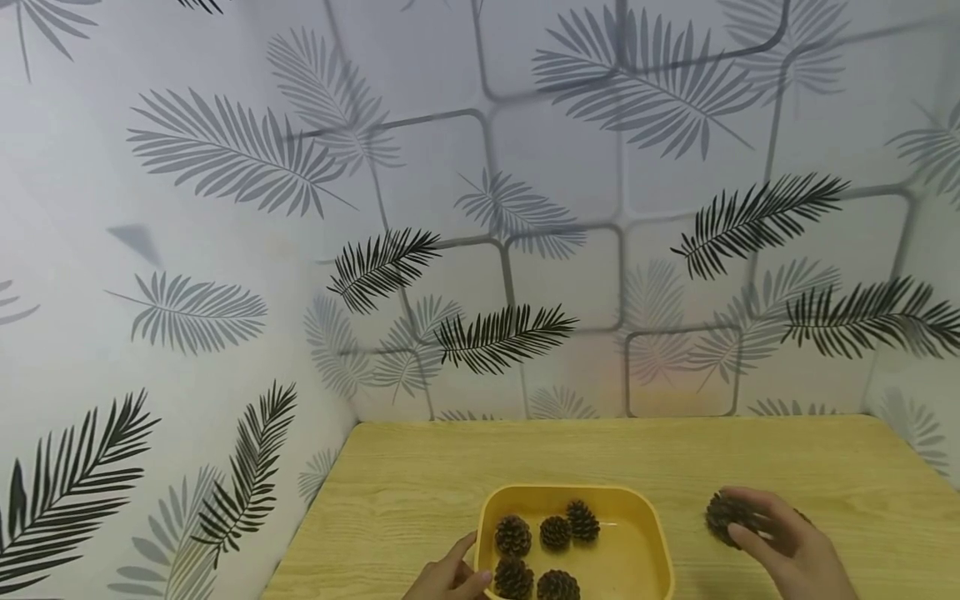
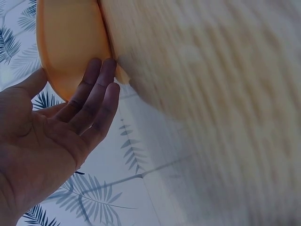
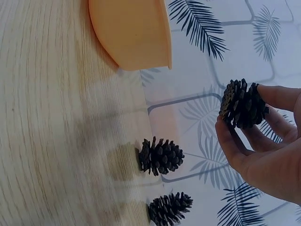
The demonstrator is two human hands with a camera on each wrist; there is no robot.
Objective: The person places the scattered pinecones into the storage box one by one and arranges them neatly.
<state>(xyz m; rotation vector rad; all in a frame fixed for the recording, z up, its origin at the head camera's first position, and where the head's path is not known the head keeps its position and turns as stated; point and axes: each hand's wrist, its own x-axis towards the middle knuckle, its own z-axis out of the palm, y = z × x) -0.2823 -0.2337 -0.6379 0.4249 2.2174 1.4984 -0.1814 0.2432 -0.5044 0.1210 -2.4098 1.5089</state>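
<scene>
A pinecone [image 1: 724, 518] is pinched between the thumb and fingers of my right hand [image 1: 801, 550], to the right of a yellow plastic tray [image 1: 626, 554]. The right wrist view shows this brown cone held up above the tabletop, its flat base toward the table. My left hand [image 1: 448, 575] holds the tray at its near left side, thumb at the rim and fingers along the outer wall. Inside the tray lie several pinecones [image 1: 513, 535], mostly toward its left half; the tray's near edge is cut off in the head view.
Two more pinecones, a closer one [image 3: 162, 156] and another one [image 3: 170, 209], stand on the wooden table [image 1: 420, 467] by my right hand, which mostly hides them in the head view. A wall with a leaf pattern [image 1: 555, 275] rises behind the table.
</scene>
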